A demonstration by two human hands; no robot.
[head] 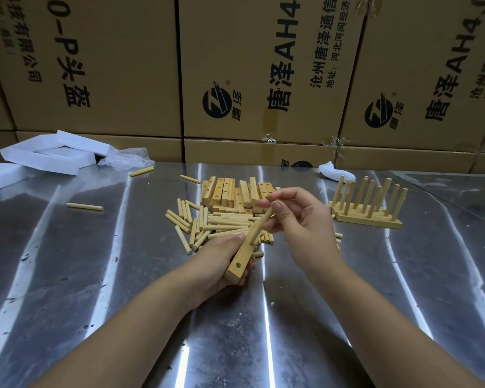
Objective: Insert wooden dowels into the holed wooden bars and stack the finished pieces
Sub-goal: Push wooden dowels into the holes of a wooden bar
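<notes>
Hands sit nearest: the left hand (217, 257) grips a holed bar (242, 256) tilted above the bench (95, 275), and the right hand (300, 219) pinches a dowel (261, 224) whose lower end meets the bar's far hole. If pushed askew, it could jam or slip. Beyond the bar lie loose dowels (216, 222), then unfilled bars (230, 194); right of these stand finished pieces (370, 208).

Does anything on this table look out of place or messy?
One stray dowel lies alone left of the dowel pile, and a second dowel sits by the crumpled plastic wrap. Nothing looks broken.
</notes>
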